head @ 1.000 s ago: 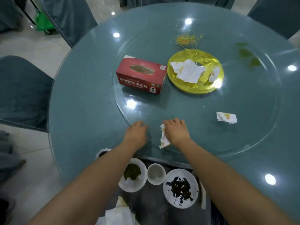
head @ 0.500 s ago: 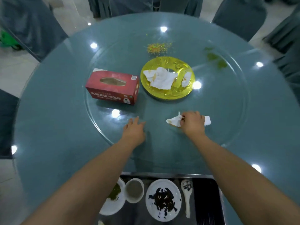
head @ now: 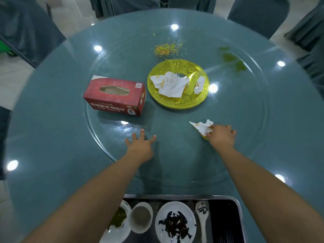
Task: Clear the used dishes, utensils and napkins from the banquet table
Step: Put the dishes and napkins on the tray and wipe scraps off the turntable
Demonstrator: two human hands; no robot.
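My right hand [head: 221, 135] grips a crumpled, stained white napkin [head: 202, 126] just above the glass turntable [head: 175, 163]. My left hand [head: 141, 146] rests flat on the turntable with its fingers spread. Beyond them a gold plate [head: 177, 102] holds two more used napkins [head: 171, 84]. A red tissue box [head: 114, 95] sits left of the plate. At the near edge a metal tray [head: 226, 214] carries a dirty white plate [head: 175, 223], a small cup [head: 140, 217], a spoon [head: 203, 218] and another plate with green scraps [head: 117, 220].
Spilled yellow and green crumbs [head: 166, 49] lie behind the gold plate, and green smears [head: 232, 59] mark the turntable at the far right. Chairs in grey covers [head: 257, 13] ring the round table. A green object [head: 7, 48] is on the floor at the left.
My right hand swept right, gathered the second napkin and now holds the bunch. My left hand has spread its fingers on the glass. The view has moved back, so the tray shows more.
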